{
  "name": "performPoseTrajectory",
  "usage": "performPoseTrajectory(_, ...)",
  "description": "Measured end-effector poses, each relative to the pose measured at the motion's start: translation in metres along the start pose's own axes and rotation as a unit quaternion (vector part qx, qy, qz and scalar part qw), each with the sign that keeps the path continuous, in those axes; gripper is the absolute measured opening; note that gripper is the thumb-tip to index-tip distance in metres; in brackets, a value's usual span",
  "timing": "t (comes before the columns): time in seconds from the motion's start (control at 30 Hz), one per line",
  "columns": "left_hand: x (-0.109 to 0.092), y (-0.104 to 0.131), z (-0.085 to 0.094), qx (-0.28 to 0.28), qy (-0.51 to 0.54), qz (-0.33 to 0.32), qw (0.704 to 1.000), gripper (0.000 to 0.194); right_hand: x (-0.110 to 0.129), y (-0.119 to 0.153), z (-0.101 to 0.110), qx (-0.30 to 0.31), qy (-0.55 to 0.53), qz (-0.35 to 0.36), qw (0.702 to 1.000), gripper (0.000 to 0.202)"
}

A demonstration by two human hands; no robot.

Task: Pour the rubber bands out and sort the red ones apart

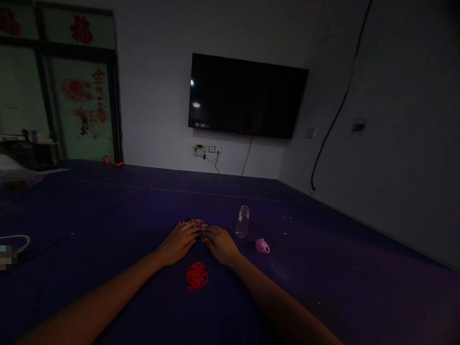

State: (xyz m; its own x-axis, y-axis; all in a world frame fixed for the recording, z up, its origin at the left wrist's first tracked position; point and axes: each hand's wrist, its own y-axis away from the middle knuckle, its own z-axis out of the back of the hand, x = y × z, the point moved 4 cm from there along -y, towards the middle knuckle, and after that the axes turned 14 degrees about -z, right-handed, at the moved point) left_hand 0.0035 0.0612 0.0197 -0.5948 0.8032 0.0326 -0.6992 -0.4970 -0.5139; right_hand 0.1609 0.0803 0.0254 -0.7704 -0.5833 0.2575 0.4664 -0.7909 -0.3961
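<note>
A pile of small multicoloured bands (197, 223) lies on the dark blue surface, partly hidden under my fingers. My left hand (178, 243) rests over its left side, palm down with the fingers stretched out. From the right, my right hand (220, 243) reaches to the same pile, its fingers extended and slightly bent. Nearer to me, between my forearms, sits a separate heap of red bands (197, 276). A clear bottle (242, 222) stands upright without a lid, just right of my right hand. Beside it lies a pink cap with a loop (262, 246).
The wide dark blue surface (118, 215) runs back to a wall with a black television (247, 96). A black cable (332, 127) hangs along the right wall. At the left edge are a white loop (23, 238) and a blurred clear plastic bag (17, 175).
</note>
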Motion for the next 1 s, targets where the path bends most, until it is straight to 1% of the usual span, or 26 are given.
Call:
performPoseTrajectory(0.1, -0.0001, -0.0005, -0.0015, 0.016, 0.004, -0.009, 1.0, 0.035, -0.0011, -0.0001, -0.0015, 0.009, 0.001, 0.002, 1.0, 0.027)
performPoseTrajectory(0.4, 0.0009, -0.0003, 0.0002, 0.003, 0.005, 0.015, 1.0, 0.034, -0.0017, -0.0011, -0.0031, 0.021, 0.009, 0.013, 1.0, 0.027)
performPoseTrajectory(0.53, 0.0024, 0.0008, -0.0035, 0.01, 0.002, -0.007, 1.0, 0.037, -0.001, -0.0009, -0.0025, 0.013, 0.011, 0.021, 1.0, 0.027)
performPoseTrajectory(0.63, 0.003, 0.0016, -0.0051, 0.02, 0.006, -0.014, 1.0, 0.033, -0.0015, -0.0006, -0.0022, 0.004, 0.013, 0.01, 1.0, 0.03)
performPoseTrajectory(0.77, 0.0028, 0.0013, -0.0036, 0.015, 0.02, -0.015, 1.0, 0.031, -0.0011, -0.0008, -0.002, 0.001, 0.012, 0.0, 1.0, 0.033)
performPoseTrajectory(1.0, 0.0026, 0.0001, -0.0038, 0.008, 0.043, -0.036, 0.998, 0.035, -0.0006, -0.0009, -0.0007, -0.001, 0.001, 0.005, 1.0, 0.034)
